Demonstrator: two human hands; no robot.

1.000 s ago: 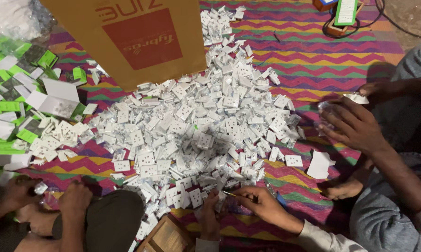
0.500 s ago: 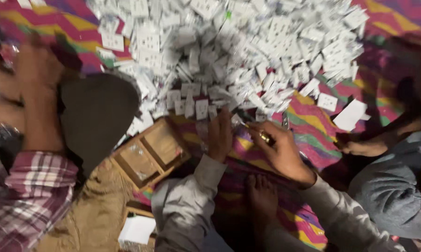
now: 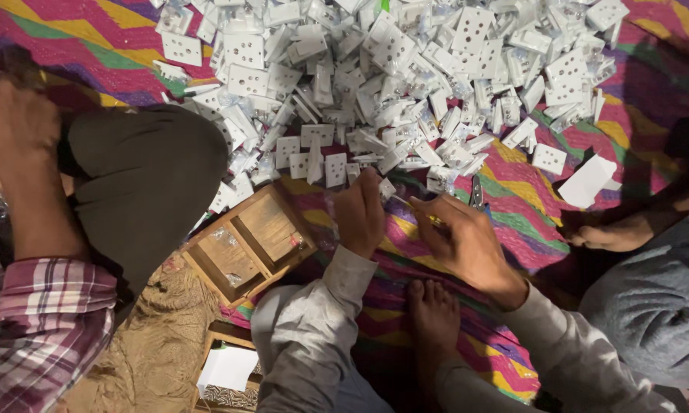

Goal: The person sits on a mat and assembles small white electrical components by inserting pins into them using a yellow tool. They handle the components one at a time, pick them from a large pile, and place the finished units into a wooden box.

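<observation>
Mid-assembly, judged: left hand [image 3: 361, 213] curled around a white socket plate [image 3: 335, 169] at pile's [image 3: 405, 69] edge; right hand [image 3: 463, 239] pinched a small tool [image 3: 424, 213]. Next called for steady alignment.

socket pile [image 3: 405, 84] ahead, wooden tray [image 3: 245, 243] left, bare mat [image 3: 528, 229] right
</observation>
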